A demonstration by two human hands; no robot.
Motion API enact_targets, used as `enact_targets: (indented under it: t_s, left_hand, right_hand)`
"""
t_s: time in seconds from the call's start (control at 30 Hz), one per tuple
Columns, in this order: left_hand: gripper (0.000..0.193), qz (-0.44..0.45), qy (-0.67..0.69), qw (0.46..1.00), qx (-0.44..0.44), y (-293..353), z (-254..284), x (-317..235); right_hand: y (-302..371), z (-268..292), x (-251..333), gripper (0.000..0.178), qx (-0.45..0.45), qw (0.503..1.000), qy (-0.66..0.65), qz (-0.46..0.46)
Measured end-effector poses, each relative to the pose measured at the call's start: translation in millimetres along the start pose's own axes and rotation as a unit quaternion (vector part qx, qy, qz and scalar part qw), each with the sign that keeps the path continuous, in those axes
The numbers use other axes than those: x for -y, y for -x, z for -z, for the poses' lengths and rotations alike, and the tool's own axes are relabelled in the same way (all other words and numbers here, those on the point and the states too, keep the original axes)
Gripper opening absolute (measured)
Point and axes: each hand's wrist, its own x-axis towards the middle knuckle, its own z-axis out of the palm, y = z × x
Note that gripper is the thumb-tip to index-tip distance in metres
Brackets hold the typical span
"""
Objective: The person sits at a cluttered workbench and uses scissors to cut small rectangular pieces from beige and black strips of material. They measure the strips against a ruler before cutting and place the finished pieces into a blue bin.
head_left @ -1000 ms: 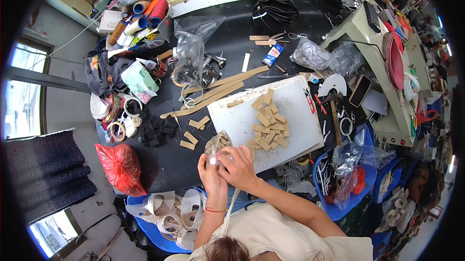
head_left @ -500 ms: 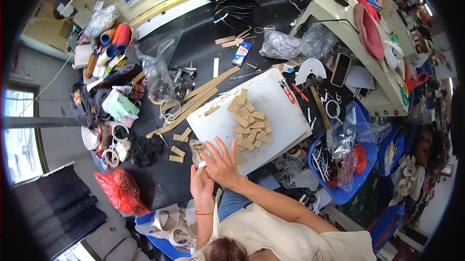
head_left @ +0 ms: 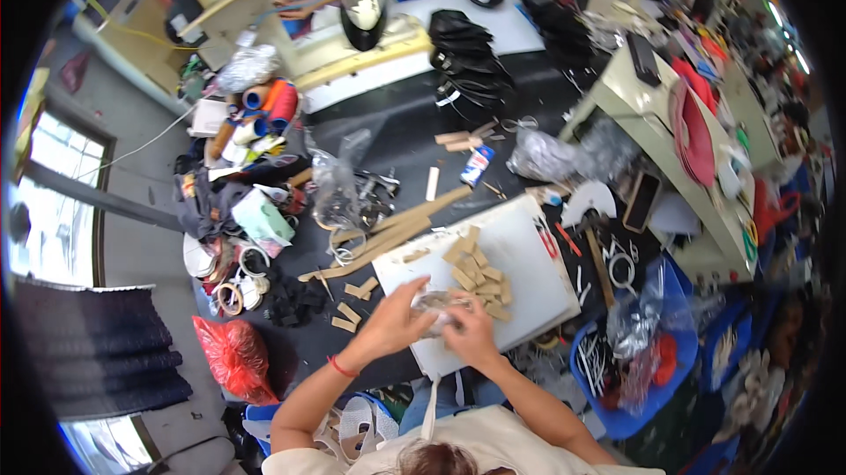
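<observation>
At the lower centre of the frame, both forearms are extended over the cream shirt (head_left: 352, 462), and a red bracelet (head_left: 342, 367) is worn on the left wrist. The clear bag (head_left: 434, 301) is clasped between the fingers of the left hand (head_left: 397, 323) and the right hand (head_left: 473, 334); its contents are blurred. Half a second ago it was held just off the board's left edge, with the right fingers spread; now it has been brought over the lower-left part of the white board (head_left: 546, 299), and the hands are set on opposite sides of it.

The near end of the pile of tan pieces (head_left: 483, 277) is partly covered by the right hand. A few loose tan pieces (head_left: 349, 318) are left lying on the black table, left of the board, as before.

Beyond, long tan strips (head_left: 397, 233) are laid across the middle. At the upper left, a co-worker's hand (head_left: 300, 12) is seen; it was not visible one second ago. The whole scene is set lower in the frame than half a second ago.
</observation>
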Motion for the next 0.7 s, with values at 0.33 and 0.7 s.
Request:
enact_targets:
  t_s: [0.33, 0.7]
  left_hand:
    - [0.046, 0.238, -0.124, 0.915, -0.301, -174, 180, 123]
    - [0.033, -0.097, 0.321, 0.868, -0.367, -49, 119, 40]
  right_hand:
    - [-59, 82, 54, 0.025, -0.152, 0.986, -0.046, 0.044]
    - [-144, -15, 180, 0.025, 0.212, 0.615, -0.754, -0.092]
